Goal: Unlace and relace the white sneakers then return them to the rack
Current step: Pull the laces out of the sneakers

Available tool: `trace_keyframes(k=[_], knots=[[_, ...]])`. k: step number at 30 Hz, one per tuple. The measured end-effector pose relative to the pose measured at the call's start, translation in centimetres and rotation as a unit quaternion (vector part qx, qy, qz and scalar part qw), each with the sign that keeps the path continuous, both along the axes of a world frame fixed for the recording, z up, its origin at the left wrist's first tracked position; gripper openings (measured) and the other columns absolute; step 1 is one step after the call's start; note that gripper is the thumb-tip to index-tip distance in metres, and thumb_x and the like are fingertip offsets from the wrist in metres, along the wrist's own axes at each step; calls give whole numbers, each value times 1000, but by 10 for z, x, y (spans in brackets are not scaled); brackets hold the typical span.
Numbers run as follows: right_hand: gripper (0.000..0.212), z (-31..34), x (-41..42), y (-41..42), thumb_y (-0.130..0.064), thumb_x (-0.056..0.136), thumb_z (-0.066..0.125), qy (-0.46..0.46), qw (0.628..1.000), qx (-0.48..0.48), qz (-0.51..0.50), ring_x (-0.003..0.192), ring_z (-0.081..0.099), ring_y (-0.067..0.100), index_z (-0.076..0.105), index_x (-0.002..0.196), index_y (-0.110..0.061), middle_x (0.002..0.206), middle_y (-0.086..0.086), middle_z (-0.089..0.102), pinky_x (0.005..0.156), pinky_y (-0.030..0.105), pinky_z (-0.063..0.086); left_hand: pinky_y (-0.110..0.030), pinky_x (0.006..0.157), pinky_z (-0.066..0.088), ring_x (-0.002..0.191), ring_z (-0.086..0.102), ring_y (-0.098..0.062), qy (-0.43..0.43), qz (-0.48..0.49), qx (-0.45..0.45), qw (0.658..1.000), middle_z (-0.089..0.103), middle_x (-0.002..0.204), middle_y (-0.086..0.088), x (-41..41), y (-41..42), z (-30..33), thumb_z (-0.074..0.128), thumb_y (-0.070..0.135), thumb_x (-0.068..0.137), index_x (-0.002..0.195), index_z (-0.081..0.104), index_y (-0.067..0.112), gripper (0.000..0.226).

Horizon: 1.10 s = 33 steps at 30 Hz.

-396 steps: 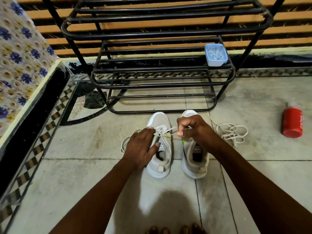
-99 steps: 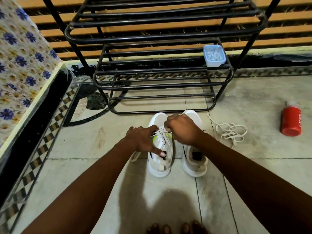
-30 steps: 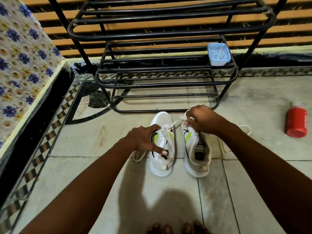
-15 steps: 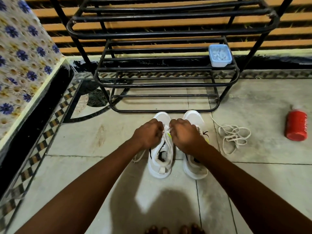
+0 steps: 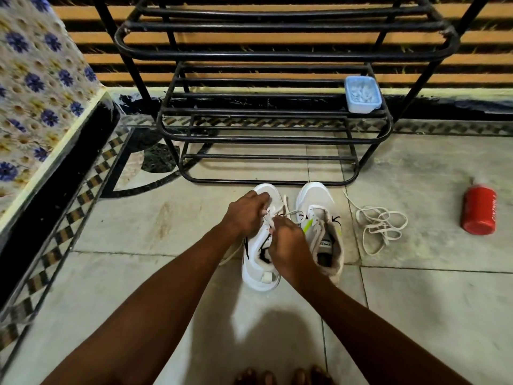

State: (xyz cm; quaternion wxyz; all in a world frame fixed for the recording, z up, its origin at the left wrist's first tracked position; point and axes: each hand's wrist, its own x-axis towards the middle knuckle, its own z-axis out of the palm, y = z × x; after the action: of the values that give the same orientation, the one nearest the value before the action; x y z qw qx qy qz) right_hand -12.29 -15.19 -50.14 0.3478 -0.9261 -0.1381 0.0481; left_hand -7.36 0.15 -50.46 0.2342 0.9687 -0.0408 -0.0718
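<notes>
1. Standing side by side on the tiled floor (image 5: 111, 287), just in front of the black metal rack (image 5: 277, 140), two white sneakers were seen with their toes pointed toward the rack.
2. The left sneaker (image 5: 259, 262) was worked on by both hands, which were placed close together over its lacing area.
3. The left hand (image 5: 245, 215) was held over the forward part of that sneaker, its fingers curled and pinched on the lace (image 5: 288, 213) near the toe end.
4. The right hand (image 5: 288, 245) was held just behind the left hand, over the tongue and opening, its fingers likewise curled on the lace; the exact pinch point was hidden by the knuckles.
5. A short run of lace was seen stretched from between the hands toward the right sneaker (image 5: 319, 215).
6. The right sneaker was left untouched, just beside the right hand, with its eyelets bare, its tongue exposed and a green-yellow accent visible.
7. A loose lace (image 5: 380, 226) was seen lying in a tangle on the floor to the right of the right sneaker, apart from both hands.
8. A red bottle (image 5: 478, 212) was seen lying on its side farther right on the floor.
9. A small pale blue container (image 5: 362, 94) was seen resting on a lower shelf of the rack, at its right end.
10. A floral-patterned cloth (image 5: 36, 93) was seen at the left edge, and bare toes (image 5: 283, 376) were seen at the bottom.
</notes>
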Motion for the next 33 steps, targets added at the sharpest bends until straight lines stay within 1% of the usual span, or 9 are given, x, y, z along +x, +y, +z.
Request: trace_keyframes(k=[3, 5, 8, 15, 20, 23, 26, 28, 33], knots=[[46, 2, -4, 0, -22, 77, 35, -22, 999, 19, -16, 88, 64, 40, 66, 103, -1, 96, 19, 69, 80, 40, 52, -41, 80, 47, 90, 59, -24, 17, 138, -138, 981, 62, 90, 7, -1, 2, -4, 53, 9, 91, 79, 48, 27, 23], [42, 5, -6, 0, -13, 75, 39, -17, 999, 21, -19, 89, 65, 41, 66, 105, -1, 97, 20, 69, 81, 40, 52, -49, 89, 55, 85, 65, -23, 25, 238, -288, 927, 70, 84, 3, -4, 6, -9, 55, 6, 93, 72, 52, 27, 30], [36, 5, -6, 1, -9, 76, 42, 0, 999, 17, -27, 88, 64, 40, 65, 102, 0, 95, 20, 68, 80, 39, 51, -53, 90, 56, 86, 71, -28, 7, 226, -395, 890, 76, 82, -5, -8, 7, -12, 58, 0, 95, 76, 55, 18, 27], [37, -2, 4, 3, -23, 86, 35, -18, 998, -61, 27, 95, 66, 34, 65, 104, -10, 104, 11, 69, 87, 42, 53, -27, 85, 55, 90, 72, -14, 22, 118, -217, 969, 75, 91, 5, -1, 3, -3, 78, 8, 86, 96, 76, 16, 12], [29, 11, 4, 2, -23, 81, 38, -22, 987, -144, 62, 86, 65, 39, 62, 94, -11, 98, 13, 66, 78, 42, 52, -22, 80, 52, 83, 65, -14, -31, 124, -147, 981, 64, 83, 5, 0, 1, -1, 72, -2, 86, 74, 71, 14, 19], [22, 13, 4, 2, -18, 84, 46, -27, 985, -157, 66, 89, 64, 42, 63, 96, -9, 97, 17, 67, 78, 43, 50, -35, 76, 59, 81, 72, -23, -40, 224, -234, 945, 73, 86, -7, -1, 6, -6, 71, 4, 91, 72, 62, 20, 26], [24, 16, 7, 6, -19, 82, 45, -8, 978, -188, 85, 93, 64, 41, 62, 98, -10, 101, 16, 66, 80, 42, 51, -41, 76, 62, 76, 73, -25, -28, 361, -381, 851, 74, 75, -6, -3, 15, -13, 63, 8, 96, 78, 61, 17, 20], [20, 16, 7, 7, -16, 83, 50, 6, 977, -192, 89, 95, 64, 40, 62, 98, -10, 101, 16, 67, 81, 40, 51, -42, 71, 60, 71, 71, -20, -8, 359, -423, 832, 74, 74, -3, -4, 22, -14, 61, 4, 93, 77, 62, 17, 20], [22, 14, 6, 1, -12, 87, 52, -7, 985, -160, 68, 94, 64, 41, 64, 105, -9, 100, 18, 69, 79, 40, 49, -19, 81, 53, 84, 72, -5, 36, 145, -225, 963, 77, 80, 10, -5, 19, 9, 83, 15, 80, 66, 72, 24, 20]])
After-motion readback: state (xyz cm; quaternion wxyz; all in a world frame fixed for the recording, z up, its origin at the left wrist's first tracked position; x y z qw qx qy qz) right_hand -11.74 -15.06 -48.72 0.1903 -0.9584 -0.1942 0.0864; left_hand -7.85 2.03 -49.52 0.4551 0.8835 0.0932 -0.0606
